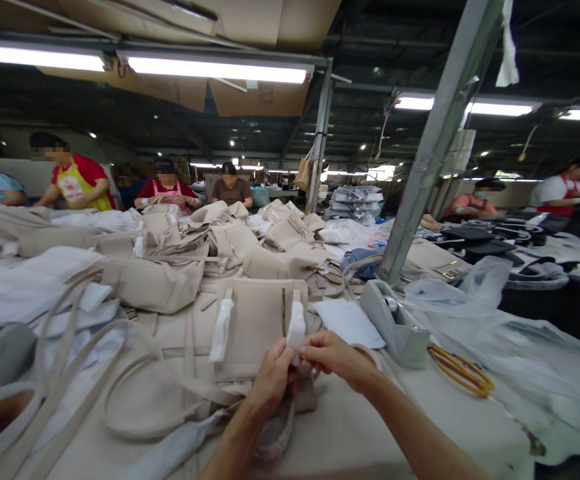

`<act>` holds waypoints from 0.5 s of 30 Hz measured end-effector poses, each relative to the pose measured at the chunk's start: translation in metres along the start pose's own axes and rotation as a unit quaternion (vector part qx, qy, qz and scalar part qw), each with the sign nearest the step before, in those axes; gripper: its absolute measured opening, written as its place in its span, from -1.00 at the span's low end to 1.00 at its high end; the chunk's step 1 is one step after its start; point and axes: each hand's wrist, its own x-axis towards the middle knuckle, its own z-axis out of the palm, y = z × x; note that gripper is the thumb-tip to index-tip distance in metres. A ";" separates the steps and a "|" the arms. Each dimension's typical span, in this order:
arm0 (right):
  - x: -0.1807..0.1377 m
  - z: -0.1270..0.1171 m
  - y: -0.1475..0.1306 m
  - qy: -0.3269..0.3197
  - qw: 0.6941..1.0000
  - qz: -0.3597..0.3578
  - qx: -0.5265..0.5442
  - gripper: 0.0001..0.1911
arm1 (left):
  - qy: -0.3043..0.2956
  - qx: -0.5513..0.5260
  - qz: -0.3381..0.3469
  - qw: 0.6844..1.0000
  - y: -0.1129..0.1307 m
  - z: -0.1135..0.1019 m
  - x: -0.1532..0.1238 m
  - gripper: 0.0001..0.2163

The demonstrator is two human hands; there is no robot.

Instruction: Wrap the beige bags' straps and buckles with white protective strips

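- While our left hand [273,373] pinches the lower end of a white wrap [297,323], our right hand [334,358] has its fingertips closed at that same end from the right; we can't tell exactly what they grip.
- That wrap sits around the right-side handle of the beige bag [260,310], which we have right in front of us on the bench [450,433], at the near edge of the pile.
- Second white wrap [221,330] on the bag's left side, not touched by us.
- Loose beige straps [190,382] loop left of our left hand.
- Right of the bag: white sheet [349,323], grey tape dispenser [395,327], yellow looped item [463,372].
- Beyond our bag: pile of beige bags [153,287], then several people [87,183].
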 end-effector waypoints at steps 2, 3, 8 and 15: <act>-0.003 -0.005 0.002 -0.026 1.000 0.000 0.015 -0.80 | -0.002 -0.010 -0.007 1.000 -0.001 0.000 0.002 -0.61; -0.004 -0.006 0.003 -0.029 0.999 -0.001 0.020 -0.81 | -0.004 -0.015 -0.011 1.000 0.000 0.000 0.002 -0.60; 0.002 0.006 0.014 0.014 0.999 -0.010 0.032 -0.78 | -0.021 -0.039 -0.044 0.998 0.008 -0.003 -0.001 -0.58; 0.008 0.020 0.019 0.093 0.993 -0.065 0.019 -0.86 | 0.001 -0.032 -0.061 0.998 0.015 -0.005 -0.003 -0.48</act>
